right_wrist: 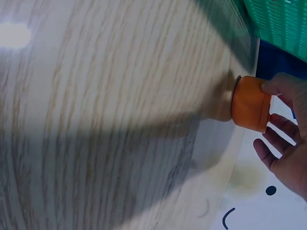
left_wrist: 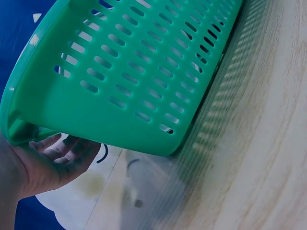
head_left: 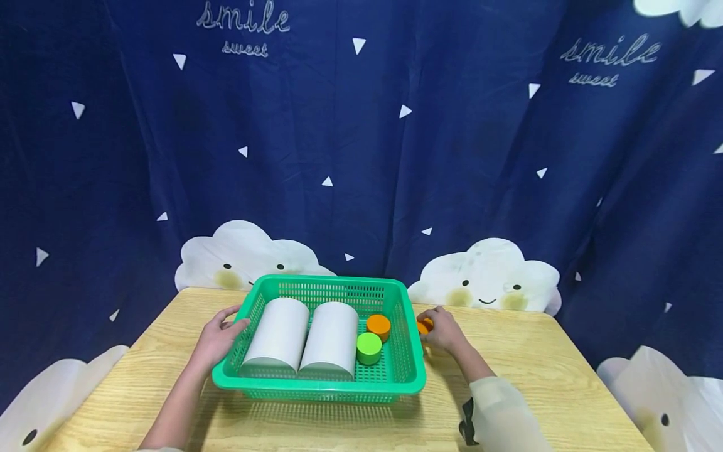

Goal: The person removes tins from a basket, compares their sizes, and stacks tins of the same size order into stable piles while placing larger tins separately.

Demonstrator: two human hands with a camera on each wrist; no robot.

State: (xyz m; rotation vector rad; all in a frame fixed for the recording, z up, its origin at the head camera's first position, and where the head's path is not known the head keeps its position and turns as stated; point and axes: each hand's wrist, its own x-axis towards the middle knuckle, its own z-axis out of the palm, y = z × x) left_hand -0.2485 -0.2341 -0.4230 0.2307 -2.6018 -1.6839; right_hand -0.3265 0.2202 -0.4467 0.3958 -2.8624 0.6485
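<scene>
A green plastic basket (head_left: 316,388) stands in the middle of the wooden table. My left hand (head_left: 217,339) grips its left rim, thumb over the edge; the left wrist view shows the fingers bent under the rim. Just outside the basket's right wall, my right hand (head_left: 446,329) pinches a short orange cylinder (right_wrist: 250,103) between thumb and fingertips, close over the table. Inside the basket lie two white half-round blocks (head_left: 277,336) side by side, rounded side up. To their right are another orange cylinder (head_left: 378,328) and a lime green cylinder (head_left: 369,349).
The light wooden table (head_left: 542,376) extends around the basket on both sides and in front. Behind its far edge hangs a dark blue curtain (head_left: 361,157) with white triangles and smiling clouds.
</scene>
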